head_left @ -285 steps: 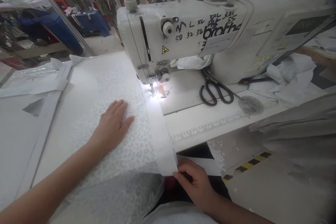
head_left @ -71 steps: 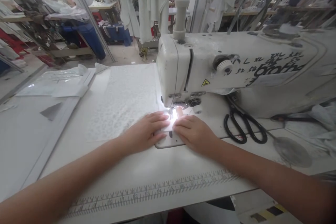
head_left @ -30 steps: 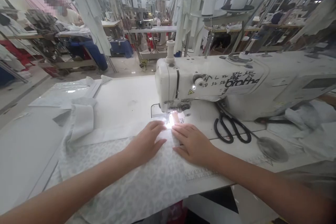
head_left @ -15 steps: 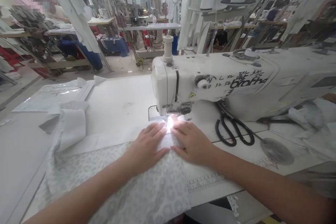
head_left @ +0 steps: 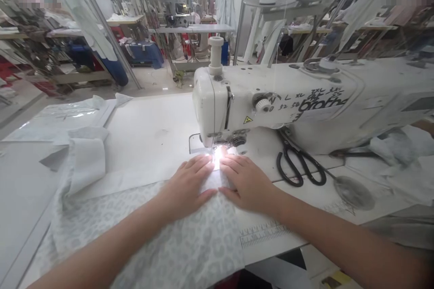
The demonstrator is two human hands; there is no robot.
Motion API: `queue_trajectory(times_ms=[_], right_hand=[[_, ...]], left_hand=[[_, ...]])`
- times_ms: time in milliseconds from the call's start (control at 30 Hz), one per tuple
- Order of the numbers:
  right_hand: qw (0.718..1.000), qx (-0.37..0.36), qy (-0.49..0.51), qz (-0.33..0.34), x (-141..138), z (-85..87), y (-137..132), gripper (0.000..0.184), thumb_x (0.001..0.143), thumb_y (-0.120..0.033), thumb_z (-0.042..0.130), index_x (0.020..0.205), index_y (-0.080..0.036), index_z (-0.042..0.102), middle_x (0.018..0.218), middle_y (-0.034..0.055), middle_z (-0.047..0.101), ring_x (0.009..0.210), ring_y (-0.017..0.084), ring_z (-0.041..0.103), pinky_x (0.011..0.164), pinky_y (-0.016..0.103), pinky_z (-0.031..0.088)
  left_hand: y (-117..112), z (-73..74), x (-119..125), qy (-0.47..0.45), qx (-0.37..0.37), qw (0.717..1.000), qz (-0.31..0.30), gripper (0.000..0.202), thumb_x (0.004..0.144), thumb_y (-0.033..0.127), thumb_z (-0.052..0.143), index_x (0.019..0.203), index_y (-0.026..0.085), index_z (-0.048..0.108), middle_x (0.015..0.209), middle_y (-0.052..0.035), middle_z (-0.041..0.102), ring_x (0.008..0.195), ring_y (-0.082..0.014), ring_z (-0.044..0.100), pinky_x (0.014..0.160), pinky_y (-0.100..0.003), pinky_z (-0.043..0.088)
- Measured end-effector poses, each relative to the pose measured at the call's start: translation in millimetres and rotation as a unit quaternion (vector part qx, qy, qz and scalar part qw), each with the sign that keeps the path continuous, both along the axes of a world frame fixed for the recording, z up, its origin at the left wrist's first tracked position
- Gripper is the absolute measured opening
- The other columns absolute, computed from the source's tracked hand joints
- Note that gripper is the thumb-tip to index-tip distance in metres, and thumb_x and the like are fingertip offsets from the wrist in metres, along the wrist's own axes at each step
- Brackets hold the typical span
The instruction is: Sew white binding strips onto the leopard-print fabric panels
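A pale fabric with grey leopard spots (head_left: 190,244) lies across the front of the table and runs up under the head of a white sewing machine (head_left: 208,104). My left hand (head_left: 190,180) rests flat on the cloth, left of the lit needle area, fingers stretched forward. On the right side of the needle, my right hand (head_left: 249,183) also presses the cloth down with its fingers out. Both thumbs point inward, with a strip of fabric between them. Bright lamp glare hides the needle and presser foot.
Black-handled scissors (head_left: 298,162) lie right of my right hand, near a round grey mesh-like disc (head_left: 354,192). Folded white cloth (head_left: 88,160) sits at the left. A printed ruler scale (head_left: 266,232) marks the table's front. Crumpled fabric (head_left: 403,158) is at far right; other workstations stand behind.
The view has tilted slightly, shifting the scene a little left and up. Both hands keep nearly the same place beside the needle; I cannot tell whether the fabric has fed forward.
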State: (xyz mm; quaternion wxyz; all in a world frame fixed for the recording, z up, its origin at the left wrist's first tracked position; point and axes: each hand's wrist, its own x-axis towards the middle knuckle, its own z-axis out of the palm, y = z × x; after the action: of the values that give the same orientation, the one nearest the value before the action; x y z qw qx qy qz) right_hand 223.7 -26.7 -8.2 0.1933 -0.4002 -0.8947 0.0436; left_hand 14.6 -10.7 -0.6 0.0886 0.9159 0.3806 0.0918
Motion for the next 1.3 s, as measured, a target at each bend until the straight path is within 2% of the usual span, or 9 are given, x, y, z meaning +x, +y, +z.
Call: queue_trajectory(times_ms=[500, 1033, 1233, 1300], right_hand=[[0.999, 0.025, 0.018, 0.021, 4.5, -4.0, -2.7, 0.046, 0.087, -0.037, 0.048, 0.122, -0.007, 0.048, 0.124, 0.0161, 0.052, 0.118, 0.029, 0.042, 0.101, 0.047, 0.036], [0.999, 0.023, 0.012, 0.019, 4.4, -2.6, -3.6, 0.049, 0.086, -0.036, 0.049, 0.125, -0.006, 0.046, 0.124, 0.0167, 0.052, 0.117, 0.029, 0.043, 0.099, 0.048, 0.037], [0.997, 0.038, 0.055, 0.034, 9.9, -1.1, -2.9, 0.034, 0.087, -0.03, 0.046, 0.114, -0.012, 0.052, 0.114, 0.0136, 0.057, 0.111, 0.027, 0.048, 0.095, 0.047, 0.04], [0.997, 0.033, 0.059, 0.023, 10.7, -0.8, -3.2, 0.036, 0.085, -0.029, 0.047, 0.116, -0.012, 0.051, 0.115, 0.0147, 0.056, 0.111, 0.028, 0.047, 0.094, 0.046, 0.041]], left_hand=[[-4.7, 0.6, 0.7, 0.011, 0.008, 1.0, 0.017, 0.051, 0.087, 0.043, 0.044, 0.134, 0.023, 0.035, 0.139, -0.007, 0.039, 0.129, -0.0284, 0.031, 0.1, -0.047, 0.035], [-5.1, 2.7, 1.2, 0.02, 0.009, 1.0, 0.021, 0.05, 0.088, 0.043, 0.043, 0.132, 0.021, 0.037, 0.139, -0.0064, 0.041, 0.129, -0.0281, 0.029, 0.097, -0.048, 0.037], [-5.1, 3.4, -2.2, -0.024, -0.021, 0.999, -0.023, 0.045, 0.088, 0.037, 0.045, 0.13, 0.023, 0.041, 0.136, -0.0055, 0.044, 0.128, -0.0253, 0.033, 0.102, -0.044, 0.035], [-4.9, 4.0, -2.6, -0.031, -0.022, 0.999, -0.026, 0.043, 0.088, 0.036, 0.045, 0.129, 0.022, 0.042, 0.136, -0.0054, 0.045, 0.128, -0.025, 0.034, 0.103, -0.044, 0.034]])
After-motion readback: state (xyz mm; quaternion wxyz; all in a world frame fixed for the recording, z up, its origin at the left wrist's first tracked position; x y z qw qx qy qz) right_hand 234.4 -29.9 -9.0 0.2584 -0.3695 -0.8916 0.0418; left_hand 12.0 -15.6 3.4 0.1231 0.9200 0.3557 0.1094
